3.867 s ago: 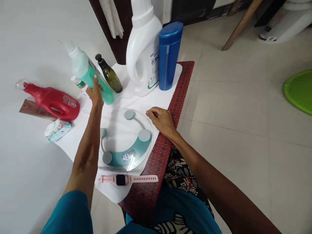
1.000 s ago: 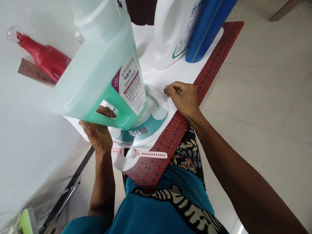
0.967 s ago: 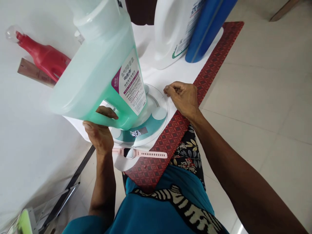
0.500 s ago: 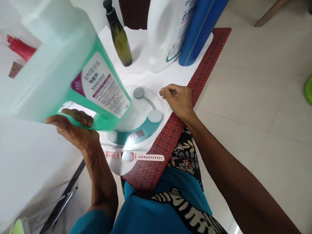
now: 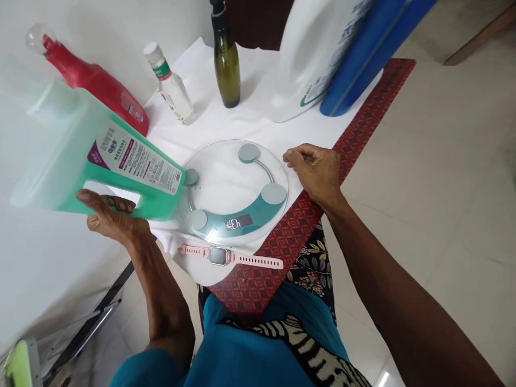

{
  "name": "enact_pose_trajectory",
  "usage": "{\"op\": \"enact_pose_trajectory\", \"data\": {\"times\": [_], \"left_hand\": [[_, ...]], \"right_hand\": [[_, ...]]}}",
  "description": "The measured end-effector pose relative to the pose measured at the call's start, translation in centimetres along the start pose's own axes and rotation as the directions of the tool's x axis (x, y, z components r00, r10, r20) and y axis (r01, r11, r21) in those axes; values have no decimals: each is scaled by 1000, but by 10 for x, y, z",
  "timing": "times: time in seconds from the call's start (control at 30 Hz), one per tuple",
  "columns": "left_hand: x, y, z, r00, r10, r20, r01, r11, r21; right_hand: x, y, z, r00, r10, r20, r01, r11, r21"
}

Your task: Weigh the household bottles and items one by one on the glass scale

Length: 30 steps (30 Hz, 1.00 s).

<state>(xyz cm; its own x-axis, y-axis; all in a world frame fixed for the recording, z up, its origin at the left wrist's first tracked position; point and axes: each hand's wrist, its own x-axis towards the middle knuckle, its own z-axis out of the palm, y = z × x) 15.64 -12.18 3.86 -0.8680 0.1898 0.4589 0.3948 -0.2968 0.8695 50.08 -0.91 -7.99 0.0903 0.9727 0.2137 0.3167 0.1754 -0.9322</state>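
Observation:
My left hand (image 5: 115, 215) is wrapped round the handle of a large translucent jug of green liquid (image 5: 161, 172), tilted to the left at the table's left side. The jug's base is beside the left rim of a round glass weighing scale (image 5: 226, 183), whose display is lit; whether it touches the table I cannot tell. My right hand (image 5: 316, 169) rests at the scale's right edge with fingers curled in and nothing visible in them. In front of the scale lies a pink-strapped smartwatch (image 5: 218, 256).
Behind the scale stand a red bottle (image 5: 108, 91), a small clear bottle with a white cap (image 5: 173, 94), a dark green pump bottle (image 5: 227, 67), a white jug (image 5: 302, 54) and a blue container (image 5: 355, 70). A red patterned cloth (image 5: 282, 231) runs along the table edge.
The green jug has moved left and down in my left hand, uncovering the scale's left side and the red and clear bottles. My right hand keeps its curled pose beside the scale.

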Motion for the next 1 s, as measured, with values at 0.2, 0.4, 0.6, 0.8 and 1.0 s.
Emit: {"op": "enact_pose_trajectory", "data": {"times": [0.2,0.4,0.6,0.8,1.0], "left_hand": [[33,-35,6,996,14,-93,-13,1000,10],[76,-55,32,967,-32,-252,39,999,23],[126,-80,68,937,83,-339,-105,993,-48],[144,-93,65,957,102,-272,-124,990,-66],[128,-91,42,996,33,-88,-12,974,227]], "right_hand": [[-1,1,0,1000,-15,-5,15,999,-38],[-2,-1,-2,1000,2,6,-2,999,-45],[0,-3,-2,1000,22,11,-21,999,-31],[-3,-2,-1,1000,12,0,-12,999,-41],[-4,-9,3,1000,21,-22,-22,999,-29]]}}
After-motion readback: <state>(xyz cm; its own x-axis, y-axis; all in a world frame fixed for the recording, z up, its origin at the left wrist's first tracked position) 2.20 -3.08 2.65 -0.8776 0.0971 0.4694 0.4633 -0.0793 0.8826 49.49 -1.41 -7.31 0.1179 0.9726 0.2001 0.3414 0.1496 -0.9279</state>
